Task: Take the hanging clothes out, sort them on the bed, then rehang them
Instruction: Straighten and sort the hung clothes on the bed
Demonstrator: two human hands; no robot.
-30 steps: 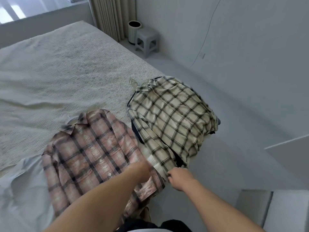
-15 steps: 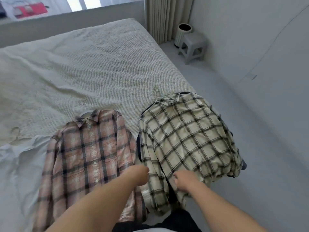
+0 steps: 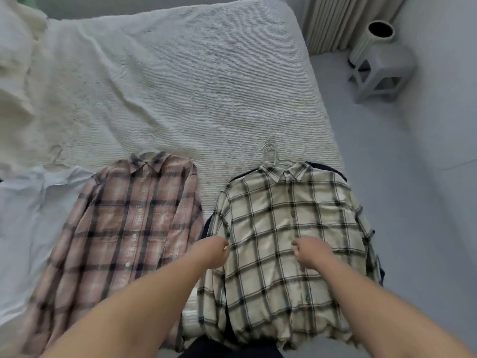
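Observation:
A cream and black plaid shirt point(image 3: 284, 215) lies flat near the bed's right edge, on pale hangers point(image 3: 273, 156), with a dark garment point(image 3: 329, 169) under it. My left hand point(image 3: 212, 251) pinches its left side at the sleeve. My right hand point(image 3: 312, 252) is curled on the shirt's front and grips the fabric. A pink plaid shirt point(image 3: 134, 223) lies to the left, and a pale blue shirt point(image 3: 25, 215) lies at the far left. Both are on hangers.
The bed point(image 3: 180, 81) has a ribbed white cover, and a rumpled cream blanket point(image 3: 13, 60) lies at its far left. On the floor to the right stand a grey stool point(image 3: 379, 73) and a ribbed bin point(image 3: 371, 40), by the curtain point(image 3: 335, 19).
My view has swung left and down over the bed. Both hands moved from the cream shirt's lower sleeve up to its middle, and the shirt now lies flatter and straighter.

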